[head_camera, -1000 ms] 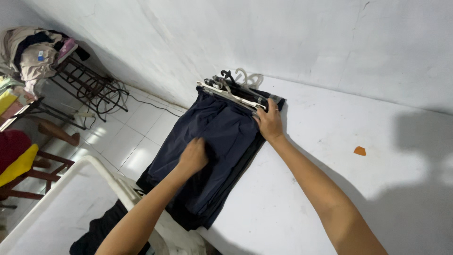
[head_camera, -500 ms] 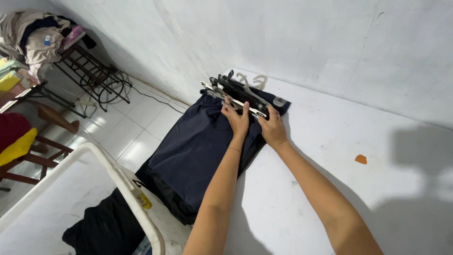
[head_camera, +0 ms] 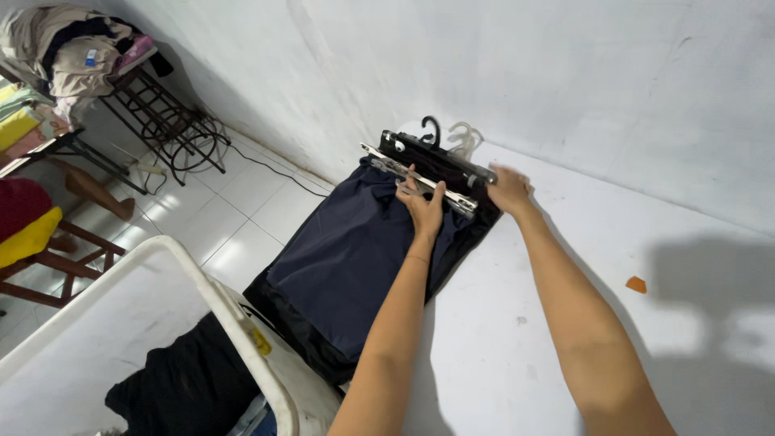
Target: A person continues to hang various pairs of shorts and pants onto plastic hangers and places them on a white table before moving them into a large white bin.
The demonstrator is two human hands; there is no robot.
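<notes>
A pile of dark navy trousers is lying flat on a white table, the waistbands up against the wall end and the legs trailing over the table's near-left edge. The waistbands are clipped into a stack of clip hangers, black bars with a silvery metal one on top, their hooks, one black and some clear, pointing toward the wall.

The left hand is pressing down on the silvery bar, fingers together and laid flat along it, not curled round anything. The right hand is resting on the right end of the hangers; it is blurred, so I cannot tell whether its fingers are gripping or merely touching.

The cloth looks soft and limp, likely to slide and sag if lifted by the fabric alone. The hanger bars seem stiff and light, so the firm place to take hold is probably the bars or the hooks.

An orange scrap is lying on the table, well apart to the right. A white basket holding dark clothes is standing at the lower left. Farther off, a metal rack is carrying a heap of clothes.
</notes>
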